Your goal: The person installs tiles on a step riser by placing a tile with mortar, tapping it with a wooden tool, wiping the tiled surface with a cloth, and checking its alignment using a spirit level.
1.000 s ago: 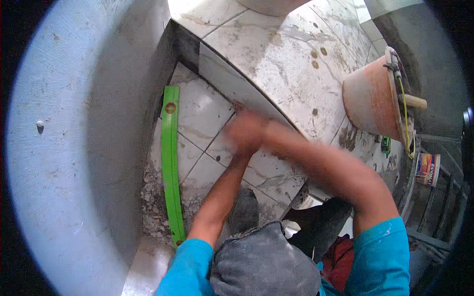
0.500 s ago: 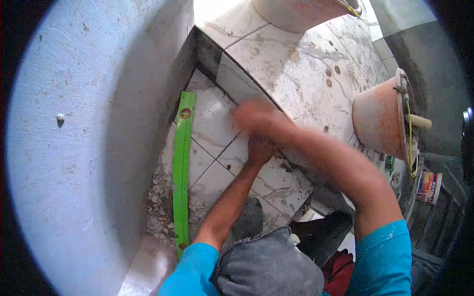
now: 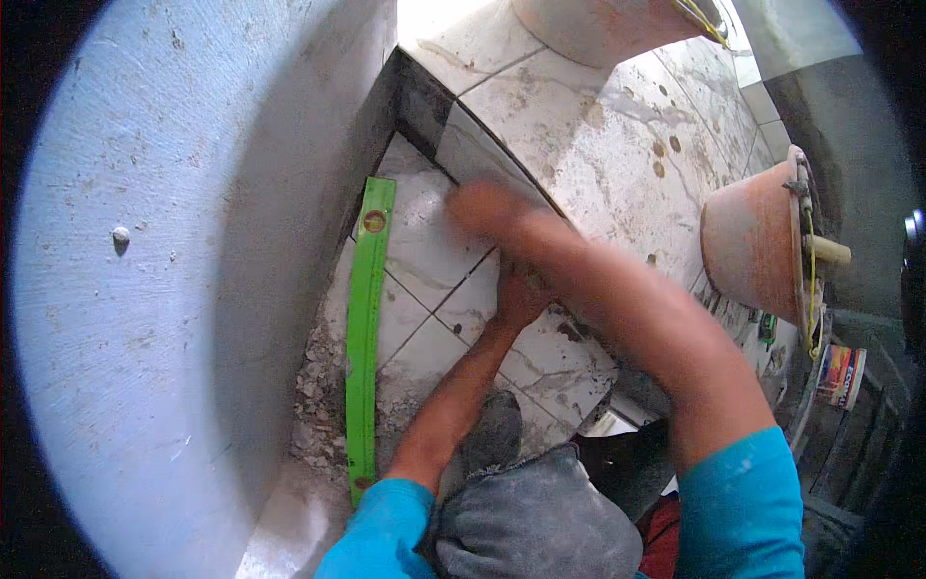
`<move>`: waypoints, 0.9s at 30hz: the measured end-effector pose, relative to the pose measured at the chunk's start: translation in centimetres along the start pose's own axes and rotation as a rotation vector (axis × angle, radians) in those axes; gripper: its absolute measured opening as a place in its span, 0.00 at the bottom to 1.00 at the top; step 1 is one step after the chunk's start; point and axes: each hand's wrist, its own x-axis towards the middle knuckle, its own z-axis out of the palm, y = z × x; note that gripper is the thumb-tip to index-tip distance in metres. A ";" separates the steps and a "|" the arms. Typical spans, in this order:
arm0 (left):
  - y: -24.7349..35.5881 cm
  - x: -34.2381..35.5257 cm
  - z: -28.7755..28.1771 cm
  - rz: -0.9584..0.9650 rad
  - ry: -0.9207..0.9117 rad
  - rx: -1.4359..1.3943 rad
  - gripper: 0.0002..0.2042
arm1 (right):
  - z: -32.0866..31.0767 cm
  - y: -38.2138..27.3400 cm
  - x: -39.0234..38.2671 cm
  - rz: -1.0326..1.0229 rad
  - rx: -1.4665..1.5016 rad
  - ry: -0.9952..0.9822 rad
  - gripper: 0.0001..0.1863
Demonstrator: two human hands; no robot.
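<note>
From the head camera: Two bare hands meet low over a tiled floor, close to its right edge, where the tiles (image 3: 415, 232) run up against the riser (image 3: 482, 159) of a raised ledge (image 3: 579, 145). The left hand (image 3: 524, 291) is down near that edge, partly hidden by the right forearm; whether it is grasping anything cannot be told. The right hand (image 3: 482, 207) crosses above it toward the floor's far corner, so blurred that its fingers, and anything in them, cannot be made out.

The tiles lie between wall (image 3: 145, 318) and riser, dark joints showing between them, with grey rubble (image 3: 318, 405) along the floor's near left edge. A green level (image 3: 364, 328) lies untouched along the left edge, its far end short of the far corner, its near end beside the left sleeve (image 3: 381, 526).

The step in hand appears to be close work on the tiles by the riser, though what is being done there is hidden. The next move seems to call for a steady left hand and a right hand kept to the edge, clear of the level.

On the ledge, one bucket (image 3: 603, 34) stands at the far side and another (image 3: 752, 236) toward the right, a wooden handle (image 3: 831, 251) jutting from its mouth. A small tub (image 3: 841, 376) sits beyond the ledge's right end.
</note>
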 end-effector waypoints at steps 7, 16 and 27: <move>3.7 0.9 -2.3 -0.090 0.094 0.034 0.43 | 6.5 1.7 5.3 -0.126 -0.045 0.010 0.09; 1.3 0.5 -1.3 -0.165 -0.004 -0.205 0.45 | 1.0 3.2 3.6 0.131 0.001 0.167 0.17; 2.8 0.4 -1.6 -0.087 0.080 0.181 0.33 | 2.0 2.3 0.9 0.053 -0.068 -0.033 0.17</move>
